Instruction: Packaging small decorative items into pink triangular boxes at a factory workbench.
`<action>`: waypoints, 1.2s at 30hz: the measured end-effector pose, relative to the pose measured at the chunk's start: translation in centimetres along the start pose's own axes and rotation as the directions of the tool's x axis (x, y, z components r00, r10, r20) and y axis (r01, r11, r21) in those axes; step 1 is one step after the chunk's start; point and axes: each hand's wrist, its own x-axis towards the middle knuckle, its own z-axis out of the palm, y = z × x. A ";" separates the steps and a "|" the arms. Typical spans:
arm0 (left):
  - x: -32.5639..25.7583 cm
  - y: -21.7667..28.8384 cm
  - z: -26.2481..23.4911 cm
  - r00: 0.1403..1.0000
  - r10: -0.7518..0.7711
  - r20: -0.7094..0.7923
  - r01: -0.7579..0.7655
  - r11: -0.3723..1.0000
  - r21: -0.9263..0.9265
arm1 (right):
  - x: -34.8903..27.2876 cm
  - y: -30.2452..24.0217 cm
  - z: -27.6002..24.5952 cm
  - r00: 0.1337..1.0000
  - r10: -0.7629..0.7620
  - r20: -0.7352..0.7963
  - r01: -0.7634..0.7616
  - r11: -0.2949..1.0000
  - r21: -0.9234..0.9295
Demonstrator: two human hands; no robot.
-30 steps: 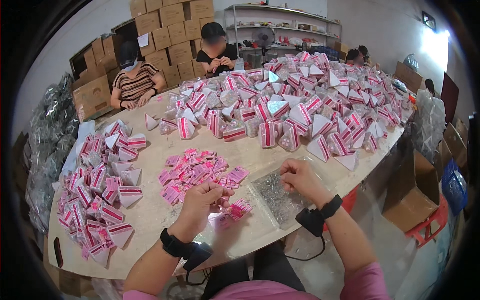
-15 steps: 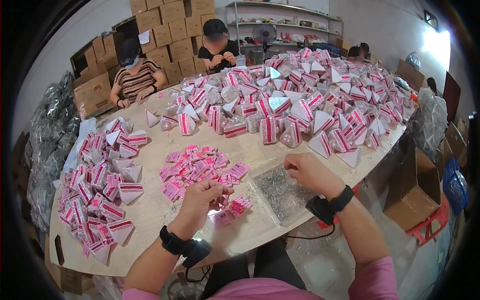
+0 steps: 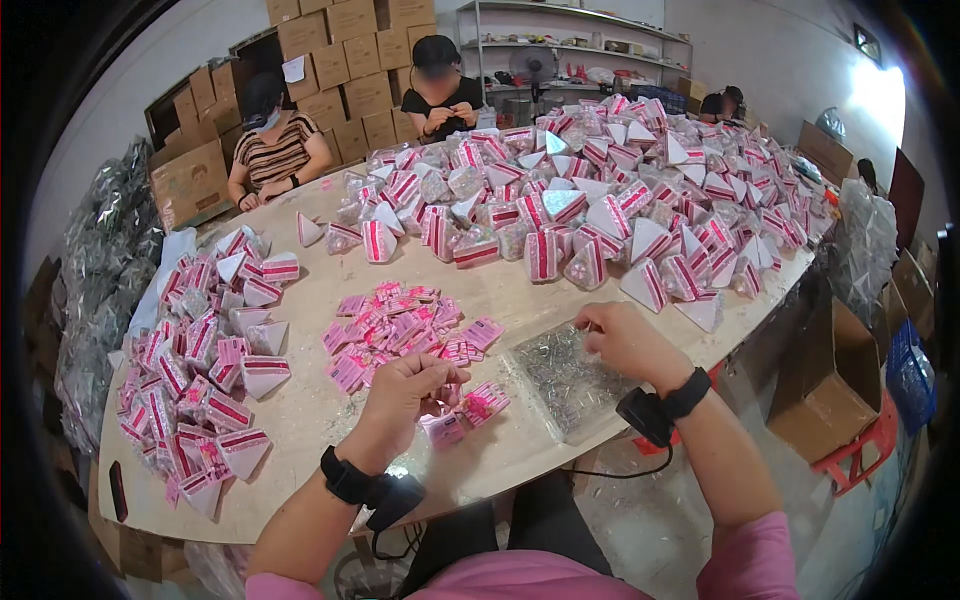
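Observation:
My left hand (image 3: pixel 408 395) is closed in a pinch above the near part of the table. Small printed pink cards (image 3: pixel 462 415) stick out below its curled fingers; how many it grips cannot be told. My right hand (image 3: pixel 625 340) hovers over the far side of a shallow clear tray (image 3: pixel 510 378) of thin, shiny little pieces (image 3: pixel 575 385). Its fingertips are drawn together, and whatever is between them is too small to make out. Beyond my left hand lies a loose pile of the same pink cards (image 3: pixel 400 325).
Wedge-shaped, cake-slice-like packs form a large heap (image 3: pixel 580 210) across the back and a smaller heap (image 3: pixel 205 370) at the left. A black phone-like object (image 3: pixel 118 490) lies at the left edge. Co-workers sit around the far side. An open carton (image 3: pixel 825 370) stands at the right.
The whole view has shifted slightly. My right hand is slightly farther over the tray, its fingers still drawn together. My left hand keeps its pinch beside the cards.

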 end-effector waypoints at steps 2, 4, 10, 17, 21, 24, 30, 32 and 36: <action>0.0 0.0 0.1 1.000 -0.005 0.000 0.005 1.000 -0.007 | 0.0 0.0 -0.1 0.997 0.081 0.012 -0.082 0.986 0.146; -0.1 0.0 0.3 1.000 -0.005 -0.011 0.005 1.000 -0.008 | 0.0 -0.3 -0.1 0.977 0.205 0.064 -0.214 0.901 0.378; -0.4 0.6 1.8 0.999 0.005 -0.037 -0.005 1.000 0.017 | -1.1 -3.7 1.6 0.967 0.253 -0.003 -0.183 0.707 0.683; -0.7 0.6 3.3 0.998 0.053 -0.028 -0.053 0.999 -0.007 | -1.5 -9.0 7.0 0.926 0.217 -0.308 0.014 0.798 0.603; -1.0 0.5 3.5 0.992 0.107 -0.063 -0.104 0.993 0.058 | -1.0 -10.4 9.0 0.878 0.149 -0.455 0.091 0.881 0.464; -1.0 0.0 3.1 0.984 0.165 -0.069 -0.160 0.984 0.074 | -0.9 -11.7 9.5 0.887 0.149 -0.437 0.094 0.868 0.487; -1.0 -0.5 2.2 0.967 0.250 -0.045 -0.245 0.966 0.085 | -0.4 -11.2 11.1 0.911 0.278 -0.306 0.015 0.718 0.696; -1.3 -0.7 1.4 0.966 0.253 -0.042 -0.249 0.964 0.097 | -0.2 -11.7 11.2 0.922 0.346 -0.171 -0.036 0.518 0.854; -2.0 0.1 1.0 0.977 0.211 0.008 -0.211 0.978 -0.003 | 0.6 -12.0 11.0 0.877 0.446 0.176 -0.215 0.038 0.976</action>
